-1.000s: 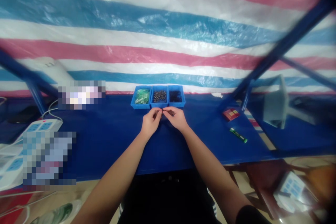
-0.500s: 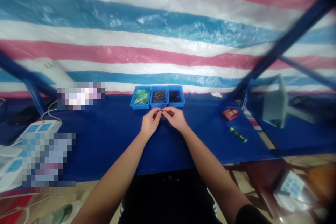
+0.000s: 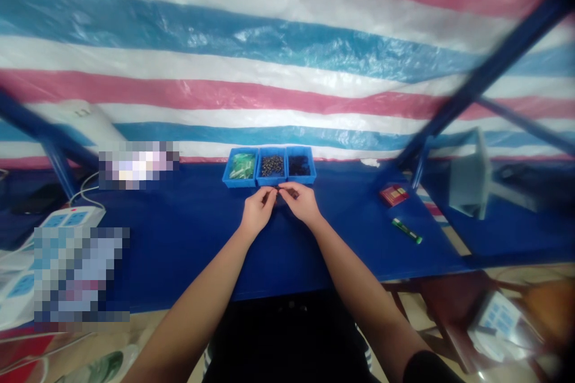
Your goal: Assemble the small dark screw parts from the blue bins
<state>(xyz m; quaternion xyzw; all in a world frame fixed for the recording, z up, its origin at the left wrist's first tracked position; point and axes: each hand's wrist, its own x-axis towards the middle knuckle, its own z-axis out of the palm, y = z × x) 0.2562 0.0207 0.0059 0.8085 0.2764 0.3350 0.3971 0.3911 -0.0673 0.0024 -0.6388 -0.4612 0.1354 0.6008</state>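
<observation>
My left hand [image 3: 259, 210] and my right hand [image 3: 302, 201] meet fingertip to fingertip above the blue table [image 3: 287, 257]. Both are closed in a pinch around something small and dark, mostly hidden by the fingers. Just beyond them stand three blue bins side by side. The left bin [image 3: 240, 183] holds green and clear pieces that look like plastic packets. Small brass-and-dark metal parts [image 3: 272, 165] fill the middle bin [image 3: 271, 181]. In the right bin [image 3: 302, 179] lies a heap of small black parts [image 3: 299, 164].
To the right lie a red box [image 3: 394, 194] and a green tube-like packet [image 3: 406, 231]. White power strips [image 3: 76, 215] with cables are at the left, beside blurred-out items. Blue frame posts [image 3: 449, 102] slant up on both sides before a striped tarp [image 3: 269, 90].
The fingers have shifted very slightly at the pinch, the right fingertips a little higher. Otherwise hands, bins and table stay as they were.
</observation>
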